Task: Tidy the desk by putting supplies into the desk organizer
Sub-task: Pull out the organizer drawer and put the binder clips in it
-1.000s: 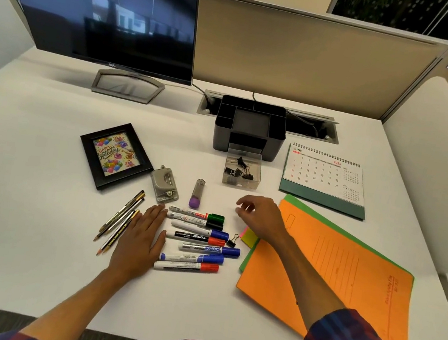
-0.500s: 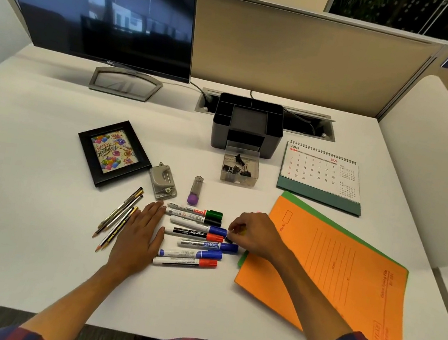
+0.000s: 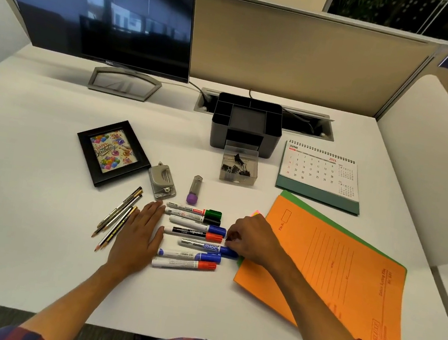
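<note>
**Right hand closing in at the cap ends of the markers**

The 7 markers are lying in a loose row on the white table, caps pointing right, between the two hands. The left hand is resting flat and open, palm down, holding nothing, with its fingertips just beside the white butt ends of the upper markers. The right hand is curling its fingers at the cap end of the blue-capped marker in the 5th row; the fingertips are pinching together over something small and dark there, but I cannot tell what it is or whether the hand is gripping it.

The desk organizer is standing well apart at the back of the table, its compartments looking empty, and its clear drawer is sitting pulled out in front with binder clips inside. The pencils are lying left of the left hand.

Judging by their look, the markers are light, stiff and smooth-barrelled, so they are likely to be rolling away if nudged sideways. Gathering several at mid-barrel, with the left hand blocking the butt ends, seems the safest hold. Pinching by the cap alone risks pulling a cap off. They should be standing upright in a tall rear compartment.
</note>
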Available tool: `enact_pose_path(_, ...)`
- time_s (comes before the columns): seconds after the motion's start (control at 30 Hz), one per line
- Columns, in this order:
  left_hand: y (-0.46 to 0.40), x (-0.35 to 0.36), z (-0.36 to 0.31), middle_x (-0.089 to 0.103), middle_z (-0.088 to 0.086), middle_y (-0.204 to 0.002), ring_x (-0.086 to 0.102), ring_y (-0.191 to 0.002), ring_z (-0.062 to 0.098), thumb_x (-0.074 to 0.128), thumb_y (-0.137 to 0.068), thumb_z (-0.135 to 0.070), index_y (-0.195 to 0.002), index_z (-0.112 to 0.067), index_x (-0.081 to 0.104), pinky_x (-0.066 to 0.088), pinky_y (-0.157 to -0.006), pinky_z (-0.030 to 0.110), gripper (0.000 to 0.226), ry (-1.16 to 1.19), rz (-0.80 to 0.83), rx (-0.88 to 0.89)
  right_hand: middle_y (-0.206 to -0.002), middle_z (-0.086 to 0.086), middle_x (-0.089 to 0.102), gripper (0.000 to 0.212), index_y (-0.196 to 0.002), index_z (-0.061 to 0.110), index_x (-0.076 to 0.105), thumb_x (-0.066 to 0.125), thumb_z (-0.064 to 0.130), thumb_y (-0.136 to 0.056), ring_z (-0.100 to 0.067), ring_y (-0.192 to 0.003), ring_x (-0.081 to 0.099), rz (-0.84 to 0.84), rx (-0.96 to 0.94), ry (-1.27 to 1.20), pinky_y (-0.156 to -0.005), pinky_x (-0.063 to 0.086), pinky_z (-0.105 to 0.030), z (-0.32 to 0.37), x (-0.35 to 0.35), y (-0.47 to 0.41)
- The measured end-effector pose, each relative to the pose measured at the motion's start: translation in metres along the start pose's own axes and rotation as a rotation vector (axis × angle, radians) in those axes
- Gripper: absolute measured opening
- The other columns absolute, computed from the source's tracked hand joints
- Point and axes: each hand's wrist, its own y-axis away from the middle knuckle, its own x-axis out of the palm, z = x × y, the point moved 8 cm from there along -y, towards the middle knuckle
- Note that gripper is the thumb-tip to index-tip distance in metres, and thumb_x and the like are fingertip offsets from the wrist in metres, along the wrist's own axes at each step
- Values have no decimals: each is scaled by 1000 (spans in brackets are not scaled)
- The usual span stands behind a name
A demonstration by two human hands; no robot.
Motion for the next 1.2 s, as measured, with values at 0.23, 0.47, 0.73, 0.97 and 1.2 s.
enact_pose_path(0.23,0,1,0,30,-1,-156,26,-144,14,21,-98,-47,-150,-17,31,12,-118,32,61,-13,8,4,-94,4,73,21,-99,24,73,59,37,-89,-16,-89,62,10,34,72,-91,36,-33,6,4,-2)
enact_pose_path(0.47,-1,-1,-1,31,-1,-156,27,-144,14,23,-97,-45,-150,-17,32,11,-119,31,60,-14,8,9,-87,4,73,25,-94,21,72,62,40,-84,-16,-82,62,-2,53,65,-91,40,-34,4,-4,-8)
enact_pose_path(0.73,-1,0,0,31,-1,-156,26,-144,14,23,-97,-45,-150,-17,33,12,-119,33,60,-15,12,4,-81,3,74,20,-89,19,75,64,32,-79,-18,-73,65,-236,96,-22,-78,50,-32,-14,-47,-18)
enact_pose_path(0.97,-1,2,2,29,-2,-157,23,-145,12,22,-97,-46,-151,-18,30,11,-119,33,61,-10,19,-2,-75,7,72,8,-82,21,73,71,28,-79,-7,-68,64,-602,222,-375,-66,52,-24,-51,-98,-32)
enact_pose_path(1.2,-1,2,2,27,-4,-157,22,-145,11,15,-99,-51,-151,-19,29,11,-119,33,63,-5,34,-6,-84,3,73,14,-92,17,75,70,26,-82,-8,-75,65,-677,284,-513,-72,56,-24,-71,-105,-63)
